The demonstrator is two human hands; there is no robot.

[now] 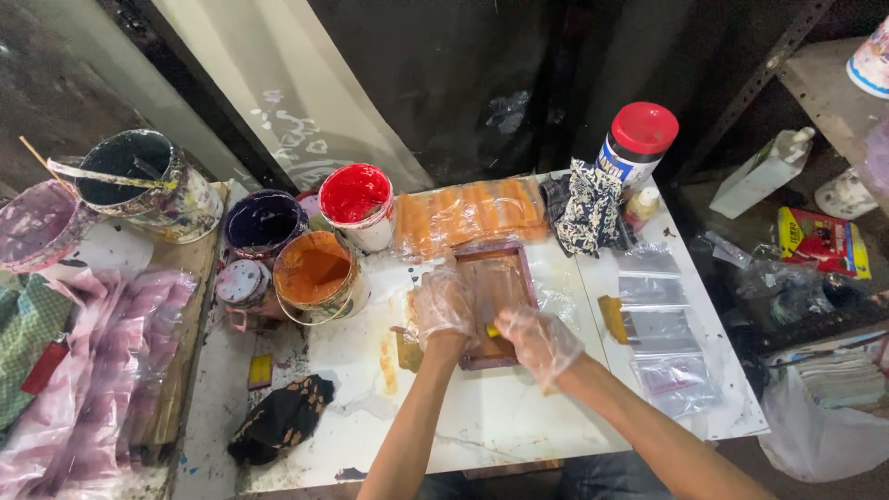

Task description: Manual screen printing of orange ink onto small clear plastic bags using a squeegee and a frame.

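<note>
A small wooden-framed screen [511,264] lies flat on the white table [500,417]. My left hand [443,304], in a clear plastic glove, presses on the frame's left edge. My right hand [539,341], also gloved, rests on the lower part of the screen and grips a small yellow piece [494,331], mostly hidden under the fingers. Orange stains mark the table beside the frame.
Paint tubs stand at left: orange [315,270], red [356,199], dark purple [262,222], black [139,171]. An orange-stained plastic sheet [468,213], a patterned cloth [588,211], a red-lidded canister [637,139], clear bags [659,329] and a black rag [278,421] surround the work.
</note>
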